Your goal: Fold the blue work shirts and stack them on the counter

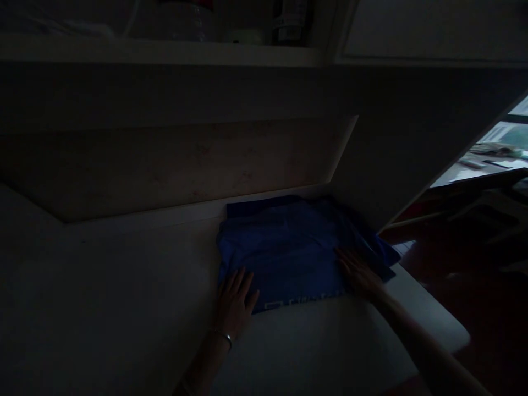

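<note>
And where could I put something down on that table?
The table looks bare, though dim, left of the cloth and left hand. A smaller patch lies in front of the cloth, between the forearms. Crowded spot: the cloth, with the right hand on it.

Pale flat surface (124,302) in front of you, dim light, rounded corner at your right. Directly on it: blue cloth (284,247), laid out flattish, some creases, pale print along the edge nearest you; darker blue shows at its back and right, can't tell if separate piece. Cloth's back sits near the rear ledge (177,216). Above you, shelf (165,52) carries dark bottle with pale label (289,22), clear container (185,25), pale low object (247,37).
</note>
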{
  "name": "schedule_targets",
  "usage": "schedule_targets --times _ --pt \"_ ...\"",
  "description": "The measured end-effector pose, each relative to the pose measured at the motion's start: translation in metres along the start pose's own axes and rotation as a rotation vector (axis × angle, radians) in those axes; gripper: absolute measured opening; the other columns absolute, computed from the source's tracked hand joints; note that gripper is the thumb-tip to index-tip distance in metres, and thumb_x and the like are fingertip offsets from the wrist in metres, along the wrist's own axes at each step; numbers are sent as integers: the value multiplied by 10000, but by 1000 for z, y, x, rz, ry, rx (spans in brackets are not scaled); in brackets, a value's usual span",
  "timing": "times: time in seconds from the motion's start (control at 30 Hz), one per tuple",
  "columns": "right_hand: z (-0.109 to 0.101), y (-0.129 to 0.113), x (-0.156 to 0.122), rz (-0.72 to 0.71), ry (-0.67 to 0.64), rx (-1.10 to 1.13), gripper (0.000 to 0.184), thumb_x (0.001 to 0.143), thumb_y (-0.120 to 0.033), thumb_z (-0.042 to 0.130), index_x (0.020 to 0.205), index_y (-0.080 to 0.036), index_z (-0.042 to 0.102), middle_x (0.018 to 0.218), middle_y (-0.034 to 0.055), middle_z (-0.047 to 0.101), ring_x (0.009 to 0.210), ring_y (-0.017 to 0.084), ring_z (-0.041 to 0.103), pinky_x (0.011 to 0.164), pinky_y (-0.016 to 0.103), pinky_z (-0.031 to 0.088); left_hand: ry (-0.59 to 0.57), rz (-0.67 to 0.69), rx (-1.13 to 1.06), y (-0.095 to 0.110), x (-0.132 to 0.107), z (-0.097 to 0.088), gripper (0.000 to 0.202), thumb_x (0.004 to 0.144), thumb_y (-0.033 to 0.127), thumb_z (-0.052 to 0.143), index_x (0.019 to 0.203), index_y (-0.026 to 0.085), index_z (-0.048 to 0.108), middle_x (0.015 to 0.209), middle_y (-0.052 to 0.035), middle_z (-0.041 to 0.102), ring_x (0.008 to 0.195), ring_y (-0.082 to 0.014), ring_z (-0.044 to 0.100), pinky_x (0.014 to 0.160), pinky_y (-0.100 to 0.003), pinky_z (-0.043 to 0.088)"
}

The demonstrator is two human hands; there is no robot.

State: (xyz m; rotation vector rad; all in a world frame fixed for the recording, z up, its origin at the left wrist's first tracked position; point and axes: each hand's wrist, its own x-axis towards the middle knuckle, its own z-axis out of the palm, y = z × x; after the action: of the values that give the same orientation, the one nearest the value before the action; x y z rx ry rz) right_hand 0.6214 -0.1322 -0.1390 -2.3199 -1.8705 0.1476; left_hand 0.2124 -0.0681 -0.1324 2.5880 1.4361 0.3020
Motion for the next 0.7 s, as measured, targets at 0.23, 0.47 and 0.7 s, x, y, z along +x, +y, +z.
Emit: schedule_targets --times 0.23,0.47,0.7 --pt "1 9 -13 77 226 -153 551 971 -405 211 1439 -236 446 1506 31 425 1399 260 347 1176 523 179 -116 -76 74 -49 -43 -10 491 962 337 334 1438 267 428 1538 -74 364 1411 -267 353 1111 -542 344" --pt "33 -69 -45 -15 427 107 450 923 -403 320 1227 -240 610 1231 109 650 1086 274 616 928 417 502 -62 -341 399 -147 -154 -22 551 846 59 334 1231 288 653 1499 -80 421 1403 -327 348 1049 -652 345" --pt "68 -103 -38 -131 446 103 434 886 -340 358 1177 -200 647 1203 92 667 1124 316 560 989 502 407 -40 -429 546 -158 -194 -21 569 839 42 336 1255 292 632 1507 -42 415 1413 -297 338 1100 -622 293"
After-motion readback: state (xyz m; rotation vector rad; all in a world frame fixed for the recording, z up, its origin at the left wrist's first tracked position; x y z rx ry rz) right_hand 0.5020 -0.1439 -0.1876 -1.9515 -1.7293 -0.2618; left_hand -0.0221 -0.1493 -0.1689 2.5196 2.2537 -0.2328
